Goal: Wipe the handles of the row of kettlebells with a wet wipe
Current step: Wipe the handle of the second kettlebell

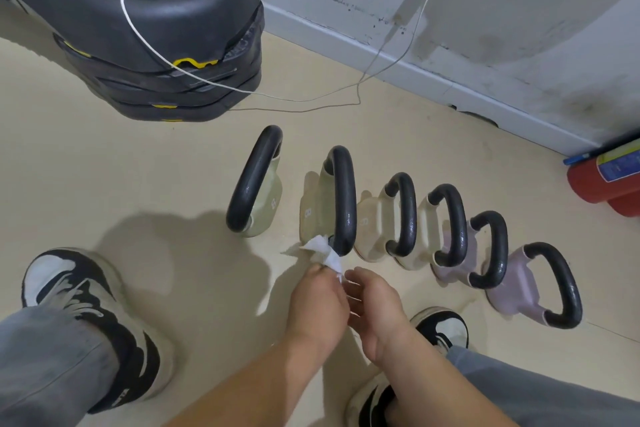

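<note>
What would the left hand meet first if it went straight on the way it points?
Likely the second kettlebell's handle, at its near end; the wipe in the left hand seems to touch it.

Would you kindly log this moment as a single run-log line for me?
stage: wet wipe at near end of second handle from left | left hand: pinches wipe | right hand: beside wipe, grip unclear

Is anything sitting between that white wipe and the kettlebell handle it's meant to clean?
Nothing visible. The left hand pinches the wet wipe, which seems to touch the near end of the second kettlebell's handle, counting from the left. The right hand sits just beside, not between them.
</note>
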`<control>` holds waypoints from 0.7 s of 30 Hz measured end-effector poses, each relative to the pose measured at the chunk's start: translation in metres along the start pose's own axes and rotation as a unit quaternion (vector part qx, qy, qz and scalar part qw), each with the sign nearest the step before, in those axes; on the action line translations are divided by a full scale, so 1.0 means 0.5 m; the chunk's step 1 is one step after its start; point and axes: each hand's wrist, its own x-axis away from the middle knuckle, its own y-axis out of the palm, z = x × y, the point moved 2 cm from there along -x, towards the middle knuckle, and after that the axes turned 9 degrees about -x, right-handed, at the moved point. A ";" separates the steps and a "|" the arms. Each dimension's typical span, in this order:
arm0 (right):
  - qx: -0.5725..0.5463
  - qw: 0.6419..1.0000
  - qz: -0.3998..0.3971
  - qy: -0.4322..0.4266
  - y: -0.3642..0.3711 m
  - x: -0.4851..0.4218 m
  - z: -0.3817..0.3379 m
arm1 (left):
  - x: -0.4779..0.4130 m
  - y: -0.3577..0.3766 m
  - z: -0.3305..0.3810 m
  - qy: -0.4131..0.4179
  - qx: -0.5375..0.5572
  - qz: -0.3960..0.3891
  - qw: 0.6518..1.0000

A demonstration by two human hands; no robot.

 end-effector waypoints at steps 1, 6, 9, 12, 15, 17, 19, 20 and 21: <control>0.031 0.999 -0.023 0.005 -0.004 -0.002 0.003 | 0.004 -0.002 0.001 -0.006 0.015 -0.018 1.000; 0.076 0.994 -0.081 0.014 -0.037 -0.006 0.009 | 0.012 -0.049 -0.020 -0.086 0.164 -0.152 0.971; 0.100 0.991 -0.086 -0.002 -0.049 -0.003 0.008 | 0.008 -0.079 -0.031 -0.170 0.235 -0.197 0.937; 0.078 0.991 -0.107 -0.006 -0.044 0.009 -0.001 | 0.004 -0.085 -0.052 -0.187 0.242 -0.198 0.931; 0.065 0.989 -0.131 0.013 -0.030 0.026 -0.009 | 0.010 -0.079 -0.061 -0.138 0.188 -0.202 0.951; 0.079 0.987 -0.139 0.022 -0.027 0.031 -0.010 | 0.021 -0.076 -0.050 -0.092 0.172 -0.221 0.956; 0.081 0.984 -0.153 0.037 -0.027 0.031 -0.006 | 0.027 -0.076 -0.037 -0.072 0.185 -0.221 0.955; 0.078 0.984 -0.157 0.035 -0.027 0.031 -0.006 | 0.026 -0.079 -0.033 -0.080 0.205 -0.221 0.950; 0.076 0.985 -0.156 0.026 -0.029 0.031 -0.007 | 0.022 -0.082 -0.029 -0.099 0.235 -0.228 0.940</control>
